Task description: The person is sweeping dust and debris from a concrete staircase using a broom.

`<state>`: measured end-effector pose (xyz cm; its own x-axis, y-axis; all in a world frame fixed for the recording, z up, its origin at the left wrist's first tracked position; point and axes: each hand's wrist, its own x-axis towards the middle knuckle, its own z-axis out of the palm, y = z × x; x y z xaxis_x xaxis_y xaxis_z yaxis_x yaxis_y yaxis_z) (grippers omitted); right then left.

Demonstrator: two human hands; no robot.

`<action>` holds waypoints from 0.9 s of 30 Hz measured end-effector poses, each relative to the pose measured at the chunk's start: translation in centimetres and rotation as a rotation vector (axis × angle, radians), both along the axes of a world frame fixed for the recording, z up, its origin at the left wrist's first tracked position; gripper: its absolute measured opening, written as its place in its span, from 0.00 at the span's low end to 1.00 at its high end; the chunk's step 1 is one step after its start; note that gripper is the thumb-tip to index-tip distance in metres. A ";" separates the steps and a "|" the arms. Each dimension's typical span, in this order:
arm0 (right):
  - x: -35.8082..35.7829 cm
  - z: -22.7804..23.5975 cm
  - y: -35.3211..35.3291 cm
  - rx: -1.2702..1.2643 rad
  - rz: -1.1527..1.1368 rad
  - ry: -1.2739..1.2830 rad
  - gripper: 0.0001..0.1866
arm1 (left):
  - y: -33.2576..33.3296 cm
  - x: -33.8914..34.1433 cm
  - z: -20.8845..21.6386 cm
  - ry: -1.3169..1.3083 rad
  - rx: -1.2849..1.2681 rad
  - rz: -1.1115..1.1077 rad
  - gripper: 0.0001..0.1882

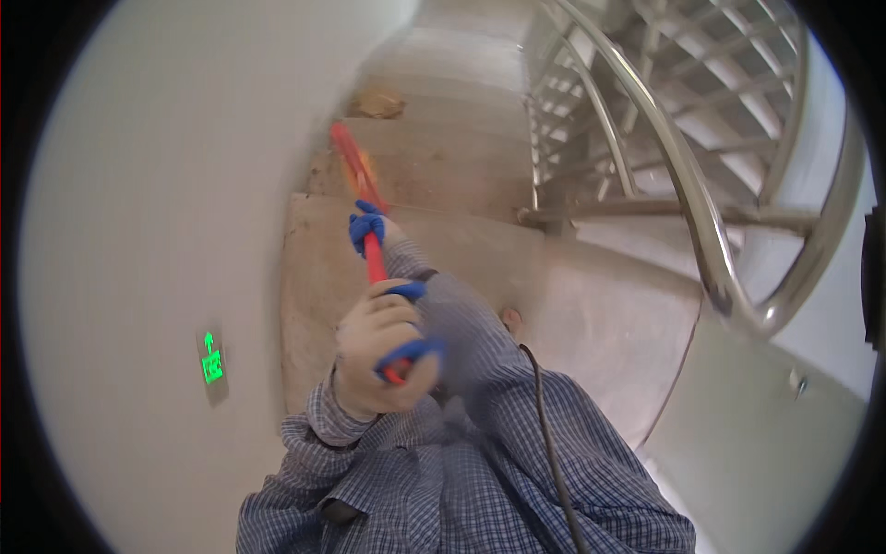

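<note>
A red-handled broom (pixel 376 261) slants up and away from me, close to the wall on the left. Its red head with an orange-yellow fringe, smeared by motion, is over the edge of a stair. Nearest to me, my left hand (pixel 386 346), in a white glove with blue patches, is closed round the upper end of the handle. Farther along, my right hand (pixel 369 229), in a matching glove, grips the handle near the head. A crumpled brown piece (pixel 378 102) lies on the steps beyond the broom.
Concrete stairs (pixel 452 157) lead away from the landing (pixel 323 277). Along the right runs a shiny metal handrail (pixel 688 175) with bars. The pale wall (pixel 166 231) at left bears a lit green sign (pixel 212 360). A dark cord (pixel 551 434) hangs over my checked clothing.
</note>
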<state>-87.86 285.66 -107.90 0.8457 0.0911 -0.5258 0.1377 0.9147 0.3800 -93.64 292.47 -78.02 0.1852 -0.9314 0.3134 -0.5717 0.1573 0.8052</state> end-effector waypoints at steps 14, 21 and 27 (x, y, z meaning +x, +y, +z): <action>-8.3 15.3 -7.3 0.334 0.805 -0.079 0.11 | 9.7 -0.5 -9.6 0.277 0.449 0.868 0.33; -5.2 24.2 0.8 -0.420 1.534 -0.530 0.22 | 12.6 -5.6 -25.9 0.723 0.063 1.282 0.12; -4.8 30.5 9.2 -1.138 1.469 -1.357 0.27 | 24.8 -21.1 -28.9 0.711 0.579 1.755 0.08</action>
<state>-92.63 294.88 -77.42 0.2897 0.9417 -0.1708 -0.3935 -0.0455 -0.9182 -114.73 317.23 -106.89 0.7861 0.4357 -0.4384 0.6111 -0.4410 0.6574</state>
